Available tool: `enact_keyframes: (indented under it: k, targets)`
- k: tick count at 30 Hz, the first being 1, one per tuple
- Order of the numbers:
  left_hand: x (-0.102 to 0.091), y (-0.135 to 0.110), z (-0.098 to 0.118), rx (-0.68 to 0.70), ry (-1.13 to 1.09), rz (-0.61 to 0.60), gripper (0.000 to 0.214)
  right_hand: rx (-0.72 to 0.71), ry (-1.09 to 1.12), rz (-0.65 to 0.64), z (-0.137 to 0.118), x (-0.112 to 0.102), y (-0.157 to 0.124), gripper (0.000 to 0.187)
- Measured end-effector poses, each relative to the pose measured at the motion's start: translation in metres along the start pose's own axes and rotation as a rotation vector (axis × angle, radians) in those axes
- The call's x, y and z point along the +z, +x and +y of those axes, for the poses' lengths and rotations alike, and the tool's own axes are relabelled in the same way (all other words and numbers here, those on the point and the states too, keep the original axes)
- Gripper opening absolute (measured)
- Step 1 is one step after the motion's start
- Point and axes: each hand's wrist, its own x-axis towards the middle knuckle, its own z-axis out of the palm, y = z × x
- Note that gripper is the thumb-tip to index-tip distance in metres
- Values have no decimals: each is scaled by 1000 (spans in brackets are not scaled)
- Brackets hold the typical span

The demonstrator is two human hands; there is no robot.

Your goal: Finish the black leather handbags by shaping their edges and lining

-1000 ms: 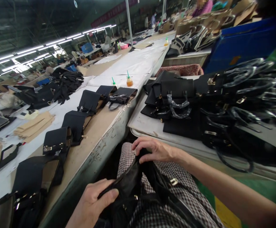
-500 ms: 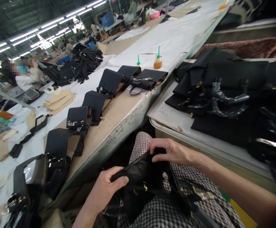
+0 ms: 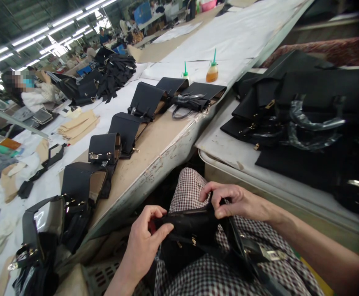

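A black handbag with small gold fittings lies across my lap, over checked cloth. My left hand pinches its left edge between thumb and fingers. At the bag's upper right edge, my right hand is closed on the black material, thumb and forefinger pressed together. A dark strap with a gold metal piece hangs to the right, over the checked cloth. The underside of the bag is hidden.
Several black bags stand in a row along the long table. On the right, more black bags with plastic-wrapped handles are piled on another surface. Two bottles with green spouts, one amber, stand farther back. A person sits across the table.
Both hands have shifted slightly right with the bag. My right hand has curled tighter at the bag's edge, and the left fingers have come further over it. The view has turned slightly.
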Motion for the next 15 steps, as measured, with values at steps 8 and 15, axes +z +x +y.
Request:
enact_keyframes:
  k: [8,15]
  targets:
    - [2,3,6,87,41,-69,10,-35,76,-102,-6,-2,-7,21]
    - [3,3,1,83,107,-59,5,29,-114,-24,-15,1,-18,19]
